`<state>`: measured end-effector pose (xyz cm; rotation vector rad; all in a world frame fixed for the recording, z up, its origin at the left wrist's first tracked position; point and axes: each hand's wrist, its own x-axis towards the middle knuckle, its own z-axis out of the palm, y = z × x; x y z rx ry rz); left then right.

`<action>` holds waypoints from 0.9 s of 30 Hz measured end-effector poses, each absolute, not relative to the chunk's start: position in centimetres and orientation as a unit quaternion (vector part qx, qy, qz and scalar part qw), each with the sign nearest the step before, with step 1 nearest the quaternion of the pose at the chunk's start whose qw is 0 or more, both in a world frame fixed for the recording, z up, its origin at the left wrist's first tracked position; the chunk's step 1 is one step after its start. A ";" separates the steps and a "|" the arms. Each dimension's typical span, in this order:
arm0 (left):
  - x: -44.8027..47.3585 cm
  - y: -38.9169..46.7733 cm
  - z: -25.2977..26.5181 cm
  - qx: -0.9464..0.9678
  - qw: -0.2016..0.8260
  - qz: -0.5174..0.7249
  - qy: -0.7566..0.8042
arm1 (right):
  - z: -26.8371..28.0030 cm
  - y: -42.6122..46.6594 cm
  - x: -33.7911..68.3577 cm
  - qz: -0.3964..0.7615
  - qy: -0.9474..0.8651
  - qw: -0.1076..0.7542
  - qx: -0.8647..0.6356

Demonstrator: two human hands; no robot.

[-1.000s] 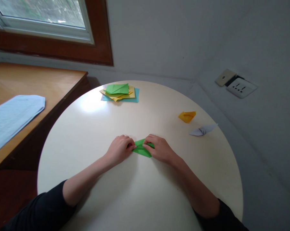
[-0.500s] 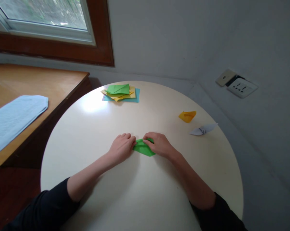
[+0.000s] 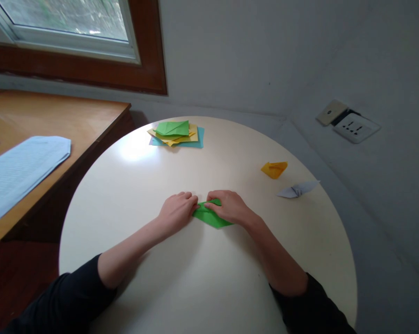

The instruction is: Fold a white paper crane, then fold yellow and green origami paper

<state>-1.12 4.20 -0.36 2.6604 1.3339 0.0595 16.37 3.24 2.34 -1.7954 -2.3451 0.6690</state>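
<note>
A folded sheet of green paper (image 3: 212, 219) lies on the white round table (image 3: 181, 287), its lower edge coming to a blunt point towards me. My left hand (image 3: 178, 211) is closed on the paper's left end, thumb and fingers pinched together. From the other side my right hand (image 3: 229, 207) grips the upper edge, its thumb on top and its fingers curled over the far side. The right hand covers part of the paper's right half.
At the table's back lies a stack of coloured paper (image 3: 199, 138), with a folded green piece (image 3: 172, 128) on top. To the right sit a folded orange paper (image 3: 274, 170) and a folded white paper (image 3: 298, 189). A wooden desk (image 3: 87, 109) with printed sheets (image 3: 28, 171) stands left.
My right hand's thumb has slid slightly left along the paper, and more of the paper's lower right edge shows. My left hand stays at the left end. The view has shifted slightly.
</note>
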 end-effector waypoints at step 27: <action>0.4 -4.2 -1.8 0.903 -0.059 0.078 0.418 | 2.4 3.4 16.2 0.224 -0.771 0.041 -0.595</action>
